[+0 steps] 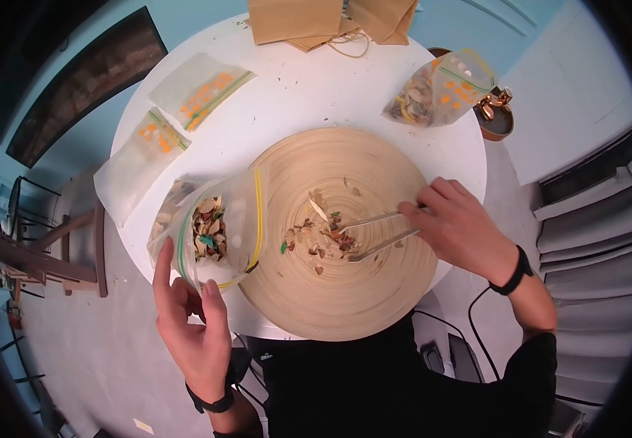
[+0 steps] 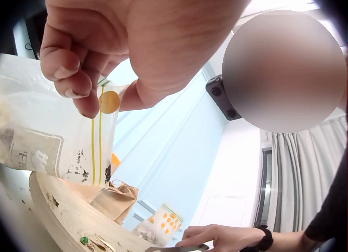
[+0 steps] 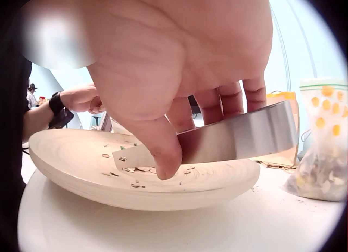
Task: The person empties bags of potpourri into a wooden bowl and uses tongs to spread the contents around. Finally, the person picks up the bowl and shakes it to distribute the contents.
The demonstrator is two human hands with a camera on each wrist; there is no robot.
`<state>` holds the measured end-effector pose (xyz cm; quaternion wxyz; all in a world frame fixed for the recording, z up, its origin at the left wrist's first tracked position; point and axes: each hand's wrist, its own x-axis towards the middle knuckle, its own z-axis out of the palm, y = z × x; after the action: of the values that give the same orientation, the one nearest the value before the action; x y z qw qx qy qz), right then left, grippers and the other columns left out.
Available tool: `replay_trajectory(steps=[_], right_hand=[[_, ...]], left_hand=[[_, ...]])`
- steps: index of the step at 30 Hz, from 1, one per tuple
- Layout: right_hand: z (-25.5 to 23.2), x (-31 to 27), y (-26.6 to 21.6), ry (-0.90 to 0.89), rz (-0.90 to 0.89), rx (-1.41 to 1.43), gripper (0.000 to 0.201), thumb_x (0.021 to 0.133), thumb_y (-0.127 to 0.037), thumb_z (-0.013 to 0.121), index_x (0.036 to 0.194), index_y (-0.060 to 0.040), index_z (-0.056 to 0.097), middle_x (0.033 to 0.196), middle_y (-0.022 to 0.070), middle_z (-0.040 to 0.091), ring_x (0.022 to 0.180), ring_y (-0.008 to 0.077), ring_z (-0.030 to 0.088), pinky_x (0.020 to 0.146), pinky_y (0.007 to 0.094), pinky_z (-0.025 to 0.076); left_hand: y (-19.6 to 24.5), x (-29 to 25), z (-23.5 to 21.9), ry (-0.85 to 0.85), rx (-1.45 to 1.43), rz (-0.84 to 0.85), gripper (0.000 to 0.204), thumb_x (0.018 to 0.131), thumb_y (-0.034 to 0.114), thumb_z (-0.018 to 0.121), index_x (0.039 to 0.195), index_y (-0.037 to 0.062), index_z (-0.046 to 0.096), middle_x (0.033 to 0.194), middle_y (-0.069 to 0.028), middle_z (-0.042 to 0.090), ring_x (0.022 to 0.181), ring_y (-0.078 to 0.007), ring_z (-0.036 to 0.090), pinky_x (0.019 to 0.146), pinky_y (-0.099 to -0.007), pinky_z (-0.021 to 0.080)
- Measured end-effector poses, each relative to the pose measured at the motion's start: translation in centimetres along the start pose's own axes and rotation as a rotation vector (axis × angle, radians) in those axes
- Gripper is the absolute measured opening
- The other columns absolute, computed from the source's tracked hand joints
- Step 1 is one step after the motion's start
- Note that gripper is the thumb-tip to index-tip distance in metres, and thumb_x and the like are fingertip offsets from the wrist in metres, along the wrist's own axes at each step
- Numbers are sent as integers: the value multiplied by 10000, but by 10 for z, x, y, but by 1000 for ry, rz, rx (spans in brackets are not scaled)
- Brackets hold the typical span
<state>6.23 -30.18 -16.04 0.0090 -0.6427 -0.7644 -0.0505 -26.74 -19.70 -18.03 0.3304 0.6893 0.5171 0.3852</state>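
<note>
My left hand pinches the rim of a clear zip bag between thumb and fingers. The bag's mouth gapes, and dried potpourri pieces show inside. In the right wrist view, metal tongs lie between the thumb and fingers of my right hand. Their two arms are spread, with tips low over loose dried bits on a round wooden plate. Brown and tan pieces lie mostly around its middle, with a green one to their left.
Two flat zip bags with orange dots, one upper and one lower, lie at the left of the white table. A filled zip bag stands at the back right. Brown paper bags are at the far edge.
</note>
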Motion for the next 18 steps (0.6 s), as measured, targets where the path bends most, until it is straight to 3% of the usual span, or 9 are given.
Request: replay_trajectory(steps=[8,18], right_hand=[[19,37,19,-68,-67,155,292,814,-130,742,1095,-70,689,942,44,574,998,234,550,852,364,472],[20,24,3,-44,-41,153,252,743,-58,699,993,-41,677,897,40,586,911,232,576,730,357,520]], left_hand=[[7,0,-3,-5,53,-48,594,950,86,577,1518,8,419,673,8,521,620,-64,474,609,-227,379],[4,5,-3,-66,31,-74,619,958,144,590,1528,3,397,805,-42,651,671,-63,515,652,-226,404]])
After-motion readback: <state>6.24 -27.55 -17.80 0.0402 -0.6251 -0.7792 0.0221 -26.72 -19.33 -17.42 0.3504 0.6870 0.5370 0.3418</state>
